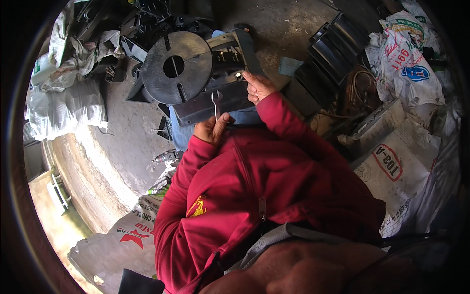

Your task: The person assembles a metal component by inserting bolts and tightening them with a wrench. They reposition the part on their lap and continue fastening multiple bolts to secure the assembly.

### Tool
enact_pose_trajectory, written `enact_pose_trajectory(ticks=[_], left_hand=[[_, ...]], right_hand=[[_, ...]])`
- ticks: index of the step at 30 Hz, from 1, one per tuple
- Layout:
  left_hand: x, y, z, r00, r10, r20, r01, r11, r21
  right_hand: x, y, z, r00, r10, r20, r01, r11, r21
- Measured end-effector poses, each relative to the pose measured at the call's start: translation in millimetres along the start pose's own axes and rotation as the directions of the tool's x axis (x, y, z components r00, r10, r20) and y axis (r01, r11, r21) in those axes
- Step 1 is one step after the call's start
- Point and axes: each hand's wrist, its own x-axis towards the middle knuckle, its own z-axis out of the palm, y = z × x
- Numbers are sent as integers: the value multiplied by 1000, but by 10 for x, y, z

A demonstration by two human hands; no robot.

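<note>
My left hand (211, 129) is closed around an open-end wrench (216, 100), whose silver jaw points up and away from me. My right hand (259, 88) has curled fingers, the index fingertip and thumb beside a small shiny bolt-like piece (239, 76); what they pinch, if anything, is too small to tell. Both hands are at a dark machine part (218, 105) across my lap. On its left side sits a large round black disc (193, 54) with a centre hole and slots. A metal frame (235, 46) with dark fittings is to the disc's right.
Black ribbed housings (338, 46) stand at the far right, near white printed sacks (409, 68). More sacks lie close by on both sides. Dark metal parts (152, 14) are piled behind the disc. A power tool (166, 156) rests on the floor by my left arm.
</note>
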Motion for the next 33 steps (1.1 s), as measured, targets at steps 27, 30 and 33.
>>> enact_pose_trajectory(ticks=[27, 30, 33], left_hand=[[893, 235, 410, 751, 6, 660, 518, 615, -595], [918, 18, 196, 773, -32, 634, 436, 752, -494], [766, 55, -136, 817, -144, 559, 424, 807, -412]], right_hand=[[-67, -240, -79, 944, 236, 230, -225, 972, -74], [78, -113, -253, 964, 127, 236, -74, 973, -220], [118, -42, -166, 976, 111, 185, -102, 993, -59]])
